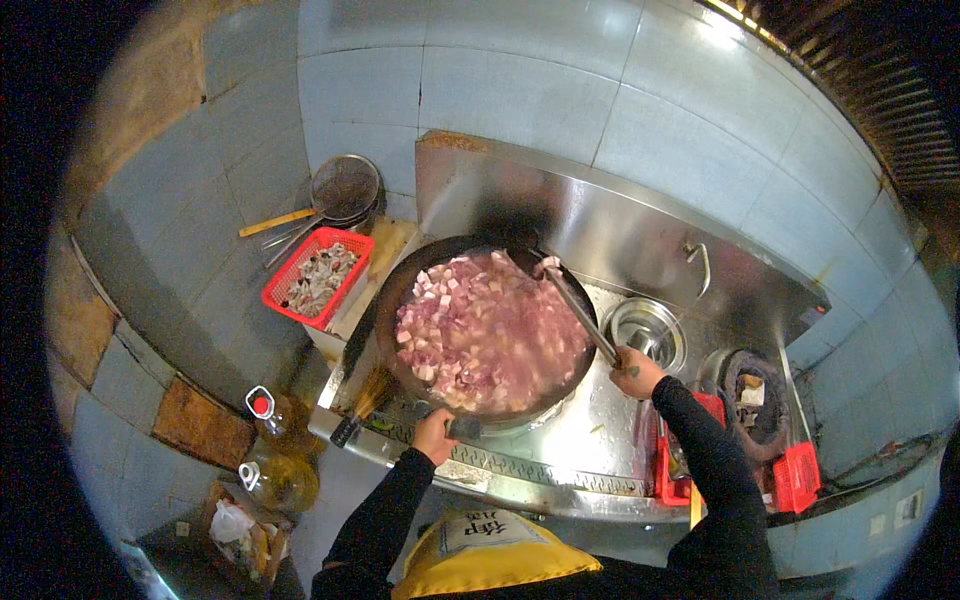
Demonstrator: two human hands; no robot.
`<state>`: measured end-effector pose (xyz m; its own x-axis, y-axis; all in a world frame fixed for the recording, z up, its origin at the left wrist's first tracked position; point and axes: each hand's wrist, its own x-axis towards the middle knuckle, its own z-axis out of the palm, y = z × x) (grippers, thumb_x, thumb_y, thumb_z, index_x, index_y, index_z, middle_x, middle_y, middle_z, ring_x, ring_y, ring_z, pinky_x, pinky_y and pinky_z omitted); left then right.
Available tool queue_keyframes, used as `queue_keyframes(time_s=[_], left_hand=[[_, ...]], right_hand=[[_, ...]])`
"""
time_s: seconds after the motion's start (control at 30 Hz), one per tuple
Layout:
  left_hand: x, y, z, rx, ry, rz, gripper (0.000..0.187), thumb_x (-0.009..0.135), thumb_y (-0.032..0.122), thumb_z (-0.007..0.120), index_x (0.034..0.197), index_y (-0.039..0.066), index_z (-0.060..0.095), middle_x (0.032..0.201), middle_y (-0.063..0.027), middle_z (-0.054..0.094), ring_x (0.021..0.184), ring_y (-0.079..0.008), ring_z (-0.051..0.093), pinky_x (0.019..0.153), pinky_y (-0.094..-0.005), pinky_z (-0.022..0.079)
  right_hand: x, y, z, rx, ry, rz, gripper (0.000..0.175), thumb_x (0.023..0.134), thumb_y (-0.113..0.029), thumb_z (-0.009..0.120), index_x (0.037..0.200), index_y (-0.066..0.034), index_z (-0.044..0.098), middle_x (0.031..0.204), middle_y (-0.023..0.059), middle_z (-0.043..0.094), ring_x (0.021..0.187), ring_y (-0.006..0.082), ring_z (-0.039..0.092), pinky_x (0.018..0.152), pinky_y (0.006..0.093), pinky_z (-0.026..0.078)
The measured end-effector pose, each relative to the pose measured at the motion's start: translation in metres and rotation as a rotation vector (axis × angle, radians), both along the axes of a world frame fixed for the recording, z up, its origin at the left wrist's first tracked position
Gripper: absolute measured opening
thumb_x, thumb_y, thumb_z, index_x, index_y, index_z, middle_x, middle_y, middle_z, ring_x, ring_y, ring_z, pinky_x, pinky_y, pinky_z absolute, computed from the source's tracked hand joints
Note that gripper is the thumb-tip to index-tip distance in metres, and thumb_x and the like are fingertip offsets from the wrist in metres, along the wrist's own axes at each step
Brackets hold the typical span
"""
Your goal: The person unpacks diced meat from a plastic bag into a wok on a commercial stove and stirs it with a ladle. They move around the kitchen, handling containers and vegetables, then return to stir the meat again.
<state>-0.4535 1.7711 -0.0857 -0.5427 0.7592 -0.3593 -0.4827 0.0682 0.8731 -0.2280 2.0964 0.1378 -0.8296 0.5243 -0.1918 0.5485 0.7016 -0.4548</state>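
Note:
A large black wok (386, 300) full of diced raw-looking pinkish meat (487, 330) sits on the steel cooking range (585, 450). Its right part looks hazy or blurred. My left hand (435, 439) grips a dark pad or handle (463, 426) at the wok's near rim; which of these it is I cannot tell. In my right hand (637, 373) is the long metal handle (579, 307) of a wok spatula or ladle. That tool slants away into the far right of the meat, and its head is partly hidden there.
Left of the wok are a red basket (319, 277) of pale food pieces, wire strainers (345, 187) and a bamboo wok brush (367, 397). Oil jugs (279, 480) stand below left. To the right are a metal basin (647, 335), a tap (699, 268) and a red container (673, 480).

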Motion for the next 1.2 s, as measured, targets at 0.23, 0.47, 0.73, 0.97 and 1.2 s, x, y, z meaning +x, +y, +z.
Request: queue_keyframes(time_s=[0.23, 0.47, 0.73, 0.97, 1.2], left_hand=[[0.002, -0.008, 0.026, -0.221, 0.504, -0.141, 0.022, 0.087, 0.007, 0.062, 0.094, -0.001, 0.042, 0.101, -0.011, 0.049, 0.095, -0.0254, 0.052, 0.093, -0.0474, 0.044], [0.014, -0.01, 0.048, -0.435, 0.98, -0.197, 0.038, 0.075, -0.001, 0.075, 0.105, 0.0, 0.051, 0.096, -0.015, 0.06, 0.095, -0.0258, 0.061, 0.083, -0.0374, 0.051], [0.001, -0.011, 0.019, -0.403, 0.896, -0.301, 0.029, 0.087, 0.008, 0.066, 0.105, -0.003, 0.046, 0.109, -0.0169, 0.053, 0.101, -0.0311, 0.055, 0.097, -0.0498, 0.048], [0.002, 0.004, 0.022, 0.161, -0.391, 0.122, 0.022, 0.091, 0.011, 0.051, 0.084, 0.006, 0.031, 0.096, -0.0077, 0.037, 0.092, -0.0263, 0.044, 0.093, -0.0326, 0.031], [0.009, -0.003, 0.034, 0.048, 0.164, -0.005, 0.02, 0.09, 0.01, 0.051, 0.082, 0.006, 0.034, 0.097, -0.0077, 0.04, 0.092, -0.0249, 0.045, 0.079, -0.0336, 0.028]], right_hand=[[-0.016, 0.028, -0.093, -0.54, -0.099, -0.089, 0.021, 0.083, -0.018, 0.061, 0.088, -0.0006, 0.05, 0.059, 0.0105, 0.055, 0.046, 0.0224, 0.058, 0.039, 0.0379, 0.044], [-0.089, -0.038, -0.159, -1.055, 0.191, 0.351, 0.025, 0.093, -0.015, 0.053, 0.07, -0.0119, 0.046, 0.056, -0.0033, 0.044, 0.044, 0.0078, 0.041, 0.041, 0.0235, 0.035], [-0.035, -0.077, -0.044, -1.719, 0.144, -0.139, 0.007, 0.09, -0.002, 0.05, 0.095, -0.005, 0.047, 0.064, -0.0011, 0.046, 0.045, 0.005, 0.038, 0.037, 0.0209, 0.032], [0.001, -0.071, 0.038, -0.976, 0.237, -0.095, 0.018, 0.084, -0.009, 0.054, 0.101, -0.0009, 0.054, 0.06, 0.0005, 0.049, 0.044, 0.0101, 0.043, 0.038, 0.0269, 0.033], [0.017, 0.021, 0.015, 0.032, -0.023, -0.027, 0.035, 0.081, -0.017, 0.058, 0.107, 0.0056, 0.052, 0.072, 0.0205, 0.062, 0.062, 0.0328, 0.063, 0.056, 0.0418, 0.05]])
